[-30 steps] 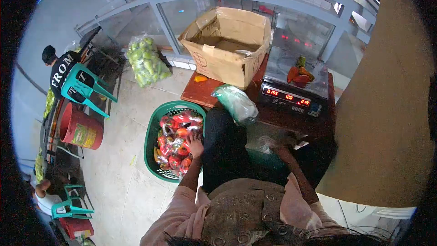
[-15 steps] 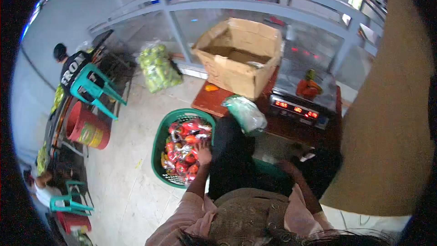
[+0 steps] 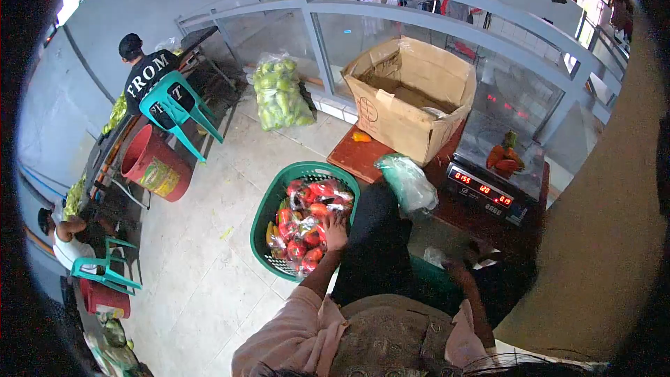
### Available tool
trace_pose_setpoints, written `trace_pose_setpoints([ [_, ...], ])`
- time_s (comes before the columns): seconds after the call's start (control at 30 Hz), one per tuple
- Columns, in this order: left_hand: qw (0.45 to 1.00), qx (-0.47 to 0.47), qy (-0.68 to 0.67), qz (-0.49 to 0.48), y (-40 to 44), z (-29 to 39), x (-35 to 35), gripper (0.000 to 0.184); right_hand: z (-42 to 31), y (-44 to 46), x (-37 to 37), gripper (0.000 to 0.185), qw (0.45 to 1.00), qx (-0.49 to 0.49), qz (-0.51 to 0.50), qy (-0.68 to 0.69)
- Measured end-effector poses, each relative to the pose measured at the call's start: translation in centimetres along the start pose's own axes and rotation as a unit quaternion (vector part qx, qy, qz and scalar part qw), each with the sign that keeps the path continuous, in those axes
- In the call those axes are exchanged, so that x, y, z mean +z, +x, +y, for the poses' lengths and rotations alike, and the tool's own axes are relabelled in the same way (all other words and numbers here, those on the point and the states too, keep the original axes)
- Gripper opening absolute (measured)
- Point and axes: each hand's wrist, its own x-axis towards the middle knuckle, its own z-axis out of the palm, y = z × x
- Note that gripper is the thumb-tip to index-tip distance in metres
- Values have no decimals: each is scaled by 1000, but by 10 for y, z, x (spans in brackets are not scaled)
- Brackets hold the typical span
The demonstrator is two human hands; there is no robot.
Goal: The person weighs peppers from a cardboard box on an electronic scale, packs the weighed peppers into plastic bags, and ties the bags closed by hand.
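Note:
My left hand (image 3: 336,232) lies with fingers extended on plastic-wrapped red bell peppers (image 3: 296,246) at the right side of a green basket (image 3: 259,237). It grips none of them. Low between my knees and the brown table is my right hand (image 3: 458,274), dark and blurred. Its fingers cannot be made out. Close beside it shows a bit of clear plastic (image 3: 434,257). Red-orange peppers (image 3: 505,159) rest on a digital scale (image 3: 481,195) with lit red digits. A bundle of clear plastic bags (image 3: 407,183) hangs over the table's near edge.
An open cardboard box (image 3: 412,108) stands on the brown table (image 3: 349,158), near one orange pepper (image 3: 361,137). A bag of green peppers (image 3: 281,94) sits by the railing. Two people sit at left on green chairs (image 3: 174,108), near a red bucket (image 3: 157,164).
The view has swung left, so the basket, box and table appear farther right. My left hand stays on the wrapped peppers. My right hand remains low by the table.

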Motion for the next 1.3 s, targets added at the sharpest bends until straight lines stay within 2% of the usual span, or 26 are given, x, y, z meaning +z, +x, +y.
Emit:
trace_pose_setpoints([
  [0.23, 998, 29, 6, 54, 0, -3, 5, 33, 28, 8, 13, 37, 999, -4, -5, -36],
  [0.27, 998, 29, -3, 56, 0, -2, 2, 32, 32, 13, 15, 37, 998, 2, -14, -54],
  [0.3, 998, 26, -13, 62, 0, -1, 2, 32, 33, 22, 15, 37, 989, 29, -43, -135],
  [0.4, 997, 19, -33, 73, -1, -1, 4, 32, 104, 44, 48, 34, 948, -141, -15, -285],
  [0.5, 998, 17, -27, 61, 1, -3, 10, 33, 9, 8, 8, 33, 992, -78, 100, -14],
  [0.57, 999, 13, -14, 39, 0, -3, 10, 33, -46, -6, -20, 36, 999, 23, 12, -45],
  [0.63, 999, 11, -14, 32, -1, -3, 11, 33, -39, -3, -16, 40, 993, 46, -10, -106],
  [0.97, 1000, 19, 7, 15, 0, -4, 9, 36, 21, 13, 12, 31, 993, -14, 6, -120],
  [1.03, 1000, 25, 13, 12, 1, -5, 13, 37, 45, 23, 22, 30, 986, -28, -2, -163],
  [1.1, 1000, 22, 13, 1, 1, -4, 8, 37, 65, 39, 31, 28, 957, -60, -49, -278],
  [1.17, 1000, 9, 5, -18, 1, -1, 0, 37, 71, 22, 34, 27, 978, -148, 52, -134],
  [1.23, 999, 23, -10, 34, 0, -6, 16, 37, 34, 2, 21, 27, 980, -150, 99, -81],
  [1.3, 998, 27, -18, 51, 0, -8, 21, 37, -5, 3, 1, 27, 986, -69, 93, -122],
])
